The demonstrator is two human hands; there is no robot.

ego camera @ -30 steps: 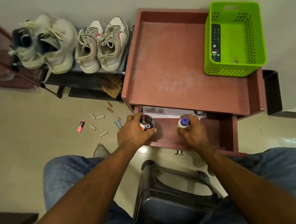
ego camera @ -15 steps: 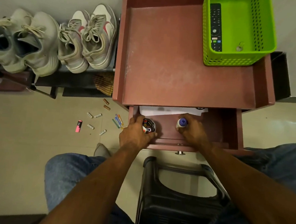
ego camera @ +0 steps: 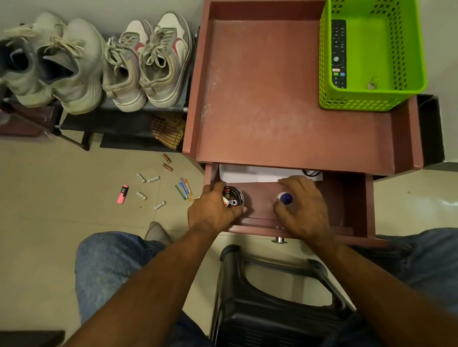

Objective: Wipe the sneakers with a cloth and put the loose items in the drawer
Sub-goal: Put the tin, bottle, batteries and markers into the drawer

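Drawer (ego camera: 355, 209) stood open as before; left hand (ego camera: 214, 210) still gripped polish tin (ego camera: 234, 196), right hand (ego camera: 301, 205) the blue-capped bottle (ego camera: 285, 198).

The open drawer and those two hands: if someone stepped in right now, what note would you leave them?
Left hand grips a round black tin inside the open drawer. Right hand grips a blue-capped bottle there too; white paper lies at the back.
Done: both items are over the drawer, not yet let go.
Left: batteries, pink highlighter and coloured sticks lie on the floor. Two pairs of sneakers sit on the rack; whether they were wiped, I cannot tell.
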